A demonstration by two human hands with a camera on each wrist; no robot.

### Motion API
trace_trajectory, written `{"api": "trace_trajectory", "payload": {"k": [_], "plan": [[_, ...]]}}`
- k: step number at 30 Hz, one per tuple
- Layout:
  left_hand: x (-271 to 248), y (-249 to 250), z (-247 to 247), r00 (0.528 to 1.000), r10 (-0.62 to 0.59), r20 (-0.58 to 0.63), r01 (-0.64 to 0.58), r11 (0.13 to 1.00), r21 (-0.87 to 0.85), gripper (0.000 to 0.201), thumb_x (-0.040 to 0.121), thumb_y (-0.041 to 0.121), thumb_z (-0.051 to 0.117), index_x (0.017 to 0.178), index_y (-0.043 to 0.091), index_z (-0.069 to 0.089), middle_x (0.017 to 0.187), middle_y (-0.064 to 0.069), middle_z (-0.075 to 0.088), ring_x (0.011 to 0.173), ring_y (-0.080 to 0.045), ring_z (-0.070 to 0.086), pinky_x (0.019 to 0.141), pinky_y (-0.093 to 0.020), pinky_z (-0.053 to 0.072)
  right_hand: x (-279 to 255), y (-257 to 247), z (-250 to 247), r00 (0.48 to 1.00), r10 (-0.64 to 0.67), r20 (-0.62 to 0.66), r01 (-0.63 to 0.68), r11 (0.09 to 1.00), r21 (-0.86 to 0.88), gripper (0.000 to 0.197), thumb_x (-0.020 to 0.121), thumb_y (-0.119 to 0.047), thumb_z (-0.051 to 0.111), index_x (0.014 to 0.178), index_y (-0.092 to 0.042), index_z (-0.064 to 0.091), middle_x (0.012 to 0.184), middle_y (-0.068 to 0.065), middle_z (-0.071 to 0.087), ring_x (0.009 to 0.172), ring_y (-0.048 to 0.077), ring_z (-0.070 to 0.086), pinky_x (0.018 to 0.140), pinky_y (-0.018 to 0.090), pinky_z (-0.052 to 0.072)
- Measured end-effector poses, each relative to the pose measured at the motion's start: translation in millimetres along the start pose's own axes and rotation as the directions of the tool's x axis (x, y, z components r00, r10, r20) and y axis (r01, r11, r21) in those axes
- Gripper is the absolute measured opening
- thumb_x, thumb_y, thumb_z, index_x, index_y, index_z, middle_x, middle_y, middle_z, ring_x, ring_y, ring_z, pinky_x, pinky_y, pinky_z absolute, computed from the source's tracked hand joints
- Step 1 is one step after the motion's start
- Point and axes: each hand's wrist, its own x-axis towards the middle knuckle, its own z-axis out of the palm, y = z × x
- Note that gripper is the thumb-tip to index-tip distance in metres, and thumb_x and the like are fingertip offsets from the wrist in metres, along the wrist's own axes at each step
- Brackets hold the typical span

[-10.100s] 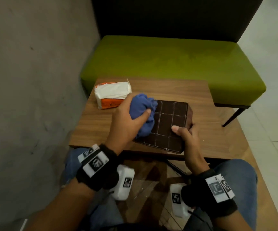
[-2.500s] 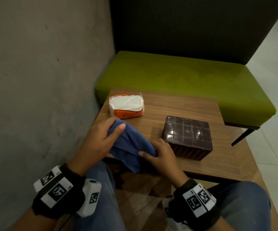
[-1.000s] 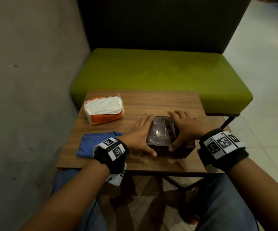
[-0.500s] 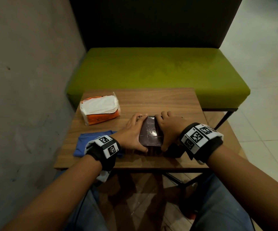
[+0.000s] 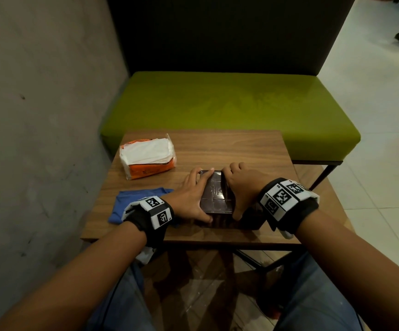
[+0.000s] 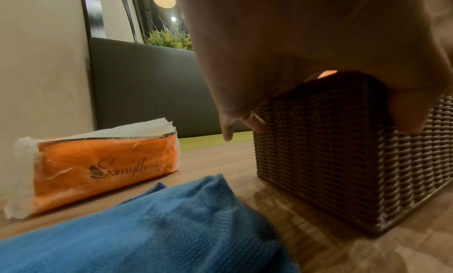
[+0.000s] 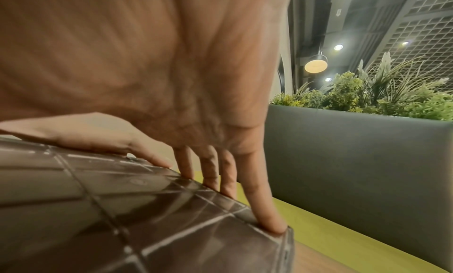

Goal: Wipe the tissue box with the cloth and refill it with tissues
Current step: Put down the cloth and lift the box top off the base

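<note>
Head view shows the left hand point(image 5: 189, 199) and right hand point(image 5: 244, 185) clasping opposite sides of the dark brown woven tissue box point(image 5: 216, 199), likely to open it, beside the folded blue cloth point(image 5: 131, 204) and orange tissue pack point(image 5: 148, 158).

A small wooden table point(image 5: 229, 149) stands against a grey concrete wall point(image 5: 38, 115) on the left, with a lime-green bench seat point(image 5: 229, 106) and its dark padded backrest point(image 5: 217, 32) just beyond it. Pale floor tiles point(image 5: 380, 115) spread to the right, and brown wood-look flooring point(image 5: 205, 295) shows under the table. Behind the backrest green plants point(image 7: 367, 95) rise, with round pendant lamps point(image 7: 316, 64) and small spotlights point(image 7: 338, 47) glowing below a grid ceiling point(image 7: 421, 15).
</note>
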Motion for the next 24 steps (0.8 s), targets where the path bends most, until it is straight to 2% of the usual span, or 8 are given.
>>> {"api": "trace_trajectory", "payload": {"k": [10, 13, 16, 18, 21, 23, 24], "plan": [[-2.7, -0.3, 1.8, 1.0, 0.011, -0.013, -0.011, 1.0, 0.028, 0.13, 0.059, 0.047, 0.082, 0.147, 0.025, -0.011, 0.148, -0.006, 0.0, 0.14, -0.03, 0.011, 0.115, -0.045, 0.024, 4.8, 4.7, -4.6, 1.0, -0.009, 0.029, 0.009, 1.0, 0.015, 0.111, 0.052, -0.052, 0.086, 0.137, -0.009, 0.028, 0.134, 0.011, 0.039, 0.122, 0.028, 0.038, 0.099, 0.043, 0.044], [-3.4, -0.7, -0.8, 1.0, 0.004, 0.002, -0.005, 1.0, 0.019, 0.132, 0.057, 0.05, 0.082, 0.147, 0.027, -0.011, 0.148, -0.005, 0.0, 0.14, -0.029, 0.012, 0.115, -0.046, 0.023, 3.7, 2.9, -3.3, 0.999, 0.004, 0.037, -0.004, 1.0, 0.015, 0.115, 0.053, -0.049, 0.086, 0.141, -0.009, 0.023, 0.137, 0.012, 0.035, 0.126, 0.03, 0.034, 0.1, 0.045, 0.043], [-5.7, -3.8, -11.7, 0.997, -0.009, 0.072, 0.008, 1.0, 0.011, 0.134, 0.053, 0.058, 0.082, 0.147, 0.033, -0.011, 0.148, -0.002, 0.009, 0.138, -0.025, 0.016, 0.114, -0.045, 0.025, 0.7, 6.4, -1.2, 0.999, 0.013, 0.05, -0.016, 0.997, 0.075, 0.122, 0.054, -0.046, 0.086, 0.148, -0.014, 0.015, 0.143, 0.01, 0.029, 0.131, 0.03, 0.031, 0.104, 0.05, 0.042], [-9.9, -4.6, -19.6, 0.997, 0.022, 0.072, -0.022, 1.0, -0.006, 0.126, 0.055, 0.059, 0.081, 0.147, 0.033, -0.001, 0.148, -0.001, 0.017, 0.136, -0.023, 0.023, 0.112, -0.045, 0.028, -5.1, 12.3, 0.1, 0.998, 0.019, 0.064, -0.028, 0.99, 0.14, 0.125, 0.058, -0.046, 0.085, 0.152, -0.018, 0.008, 0.151, 0.008, 0.023, 0.138, 0.03, 0.026, 0.11, 0.053, 0.034], [-18.4, -2.9, -30.6, 0.996, 0.088, 0.0, -0.088, 0.996, 0.028, 0.107, 0.062, 0.064, 0.074, 0.145, 0.031, 0.016, 0.147, 0.0, 0.031, 0.131, -0.018, 0.034, 0.109, -0.04, 0.032, -21.1, 19.5, 3.7, 0.998, 0.049, 0.039, -0.056, 0.973, 0.225, 0.123, 0.067, -0.048, 0.08, 0.154, -0.019, -0.003, 0.161, 0.005, 0.007, 0.147, 0.028, 0.009, 0.117, 0.06, 0.013], [-22.8, -3.0, -34.3, 0.993, 0.109, -0.053, -0.106, 0.993, 0.059, 0.092, 0.07, 0.07, 0.062, 0.145, 0.035, 0.021, 0.149, 0.003, 0.034, 0.132, -0.016, 0.036, 0.108, -0.036, 0.032, -39.7, 23.0, 11.8, 0.995, 0.098, -0.027, -0.083, 0.935, 0.346, 0.125, 0.07, -0.05, 0.078, 0.154, -0.021, -0.01, 0.162, 0.002, 0.0, 0.149, 0.025, 0.004, 0.117, 0.06, 0.006], [-24.0, -3.5, -35.2, 0.985, 0.132, -0.112, -0.12, 0.987, 0.105, 0.088, 0.071, 0.076, 0.053, 0.144, 0.04, 0.021, 0.149, 0.003, 0.035, 0.132, -0.016, 0.038, 0.107, -0.036, 0.034, -50.4, 24.1, 18.5, 0.983, 0.157, -0.094, -0.102, 0.897, 0.431, 0.125, 0.071, -0.051, 0.077, 0.153, -0.021, -0.012, 0.162, 0.001, -0.002, 0.149, 0.024, 0.005, 0.117, 0.058, 0.007]]}}
